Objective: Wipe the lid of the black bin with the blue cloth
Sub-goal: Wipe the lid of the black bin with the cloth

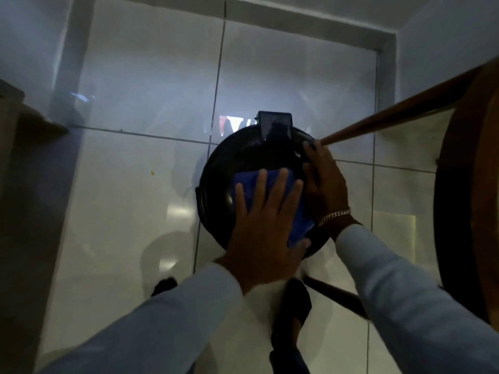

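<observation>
Wiping the bin lid, seen from above. My left hand (266, 225) lies flat, fingers spread, pressing the cloth (293, 209) onto the near half of the lid (221, 168), so the pressure spreads across the fabric; it clasps nothing. My right hand (322, 182) grips the lid's right rim, steadying the bin (201, 201) on the tiled floor (135, 198) beside a stool (459, 184); the far half looks not yet wiped

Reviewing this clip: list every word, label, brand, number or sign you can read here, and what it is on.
None can be read.
Black bin lid: no label shows.
Blue cloth under the left hand: no tag or print shows.
Floor tiles: red and white shapes reflected just behind the bin, too blurred to read as letters.
Right hand: bracelet only, no text.
</observation>
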`<state>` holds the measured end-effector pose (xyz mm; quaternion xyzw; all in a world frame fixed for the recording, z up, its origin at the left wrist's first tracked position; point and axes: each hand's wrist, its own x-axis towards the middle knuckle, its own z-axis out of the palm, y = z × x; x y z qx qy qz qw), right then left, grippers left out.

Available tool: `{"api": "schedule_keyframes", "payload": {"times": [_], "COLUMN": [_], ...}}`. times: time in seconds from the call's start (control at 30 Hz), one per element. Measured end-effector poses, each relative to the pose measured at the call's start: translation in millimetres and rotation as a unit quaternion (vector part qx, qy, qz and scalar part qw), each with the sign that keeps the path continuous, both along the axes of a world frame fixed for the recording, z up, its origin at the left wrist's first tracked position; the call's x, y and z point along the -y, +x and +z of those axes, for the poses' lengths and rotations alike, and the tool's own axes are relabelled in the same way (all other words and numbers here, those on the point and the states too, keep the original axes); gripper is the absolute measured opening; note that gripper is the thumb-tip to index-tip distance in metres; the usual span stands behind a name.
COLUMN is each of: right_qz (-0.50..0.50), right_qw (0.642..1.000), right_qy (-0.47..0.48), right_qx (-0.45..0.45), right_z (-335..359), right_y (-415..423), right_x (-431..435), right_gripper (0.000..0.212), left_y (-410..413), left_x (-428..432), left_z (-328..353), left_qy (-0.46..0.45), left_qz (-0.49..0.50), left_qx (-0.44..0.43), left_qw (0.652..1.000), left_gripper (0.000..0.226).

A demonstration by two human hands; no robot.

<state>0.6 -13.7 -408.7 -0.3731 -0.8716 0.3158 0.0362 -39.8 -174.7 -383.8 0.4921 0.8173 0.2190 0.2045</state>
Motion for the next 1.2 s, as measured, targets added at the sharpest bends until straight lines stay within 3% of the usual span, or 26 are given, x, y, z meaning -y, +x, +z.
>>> {"api": "schedule_keyframes", "payload": {"times": [0.1,0.23,0.37,0.63,0.77,0.93,1.1,1.2], "right_qz": [0.008,0.039,0.041,0.029,0.023,0.015,0.024,0.036], "right_qw": [0.999,0.997,0.996,0.997,0.997,0.996,0.995,0.991], "right_qy": [0.039,0.067,0.070,0.066,0.069,0.075,0.082,0.095], "right_qx": [-0.006,-0.031,-0.040,-0.032,-0.036,-0.048,-0.061,-0.085], "right_z": [-22,-29,-27,-24,-24,-27,-30,-34], "right_y": [5,13,12,11,10,9,10,13], "right_x": [-4,-7,-5,-2,-2,-1,-3,-5], "right_gripper": [0.046,0.045,0.046,0.046,0.045,0.045,0.047,0.045], "left_y": [-3,-10,-33,-75,-42,46,137,156], "left_x": [-10,1,-1,-10,22,41,-6,-48], "left_z": [-28,-48,-45,-42,-55,-70,-68,-65], "left_qy": [-0.072,-0.022,-0.018,0.066,0.111,0.067,-0.007,-0.021], "left_qz": [-0.005,-0.025,0.029,0.097,0.173,0.252,0.384,0.497], "left_qx": [-0.117,-0.159,-0.158,-0.064,-0.049,-0.054,-0.041,-0.017], "left_qw": [0.990,0.987,0.987,0.991,0.977,0.964,0.922,0.867], "left_gripper": [0.079,0.062,0.062,0.058,0.056,0.064,0.069,0.076]}}
